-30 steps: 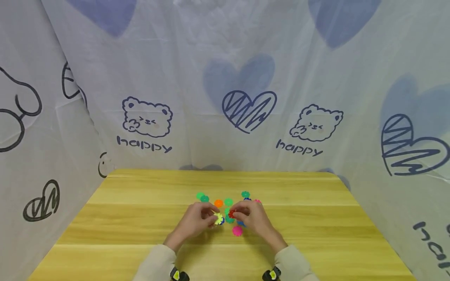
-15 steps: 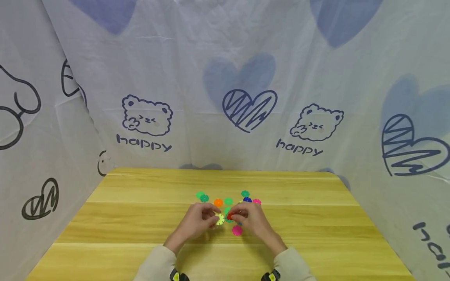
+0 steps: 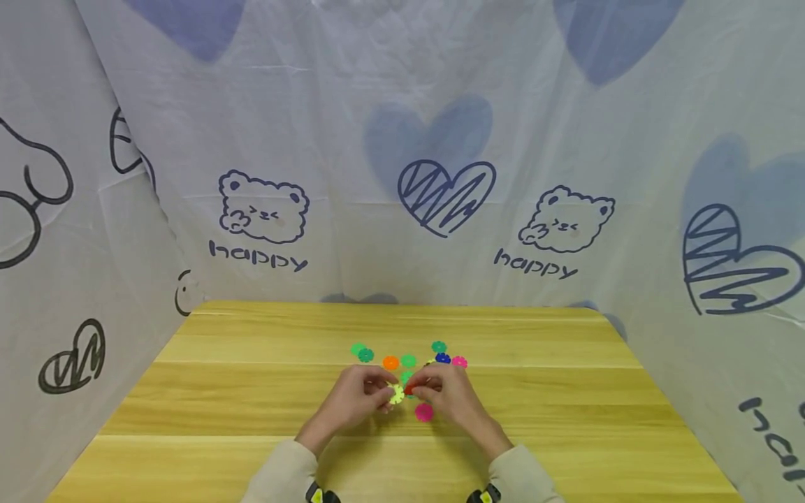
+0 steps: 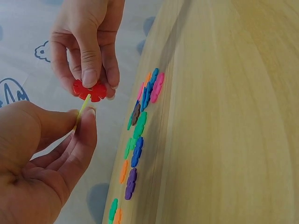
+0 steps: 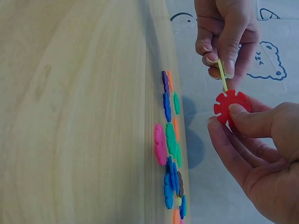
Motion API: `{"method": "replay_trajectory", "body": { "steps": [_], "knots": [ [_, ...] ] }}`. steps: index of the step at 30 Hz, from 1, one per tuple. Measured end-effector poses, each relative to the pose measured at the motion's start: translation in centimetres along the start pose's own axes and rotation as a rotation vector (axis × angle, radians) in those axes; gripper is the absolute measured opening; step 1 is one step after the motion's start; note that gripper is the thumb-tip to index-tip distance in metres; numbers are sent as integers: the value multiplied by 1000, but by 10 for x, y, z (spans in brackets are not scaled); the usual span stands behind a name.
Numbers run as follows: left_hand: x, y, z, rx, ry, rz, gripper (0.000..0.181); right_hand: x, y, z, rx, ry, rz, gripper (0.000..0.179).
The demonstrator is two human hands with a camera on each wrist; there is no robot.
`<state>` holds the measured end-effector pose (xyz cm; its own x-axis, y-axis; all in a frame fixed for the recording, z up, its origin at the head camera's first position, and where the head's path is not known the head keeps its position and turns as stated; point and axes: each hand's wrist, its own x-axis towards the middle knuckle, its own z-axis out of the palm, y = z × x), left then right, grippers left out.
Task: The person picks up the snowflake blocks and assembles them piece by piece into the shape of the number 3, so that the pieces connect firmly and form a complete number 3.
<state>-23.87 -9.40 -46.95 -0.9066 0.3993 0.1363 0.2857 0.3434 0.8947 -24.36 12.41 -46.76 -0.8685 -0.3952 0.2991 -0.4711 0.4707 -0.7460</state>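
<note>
My left hand (image 3: 355,399) pinches a yellow snowflake disc (image 3: 397,394) between thumb and fingers. In the left wrist view this yellow disc (image 4: 82,111) shows edge-on. My right hand (image 3: 449,396) pinches a red snowflake disc (image 3: 409,390), seen broad and notched in the right wrist view, where the red disc (image 5: 229,106) faces the camera. The edge of the yellow disc (image 5: 223,75) meets the notched rim of the red one, the two set crosswise. Both hands are held above the table, close together.
Loose snowflake discs lie around the hands on the wooden table (image 3: 251,405): a pink disc (image 3: 424,412), an orange disc (image 3: 390,362), a dark blue disc (image 3: 443,358), a teal disc (image 3: 439,346) and several more. A printed cloth (image 3: 352,244) hangs behind the table.
The yellow and red discs have come together, from a gap a second ago to edge against edge now. The right hand has shifted slightly left.
</note>
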Motion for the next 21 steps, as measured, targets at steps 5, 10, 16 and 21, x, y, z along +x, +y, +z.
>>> {"method": "replay_trajectory", "body": {
  "steps": [5, 10, 16, 21],
  "knots": [
    [0, 0, 0, -33, -10, -14, 18, 0, 0, 0, -6, 4, -6, 8],
    [-1, 0, 0, -67, -18, -25, 18, -1, 1, 1, 21, -6, -5, 7],
    [-2, 1, 0, -93, -20, -30, 18, 0, 2, 3, 23, -15, -4, 7],
    [-3, 2, 0, -117, -14, -46, 19, -1, 2, 3, 17, -3, -13, 9]
  ]
}}
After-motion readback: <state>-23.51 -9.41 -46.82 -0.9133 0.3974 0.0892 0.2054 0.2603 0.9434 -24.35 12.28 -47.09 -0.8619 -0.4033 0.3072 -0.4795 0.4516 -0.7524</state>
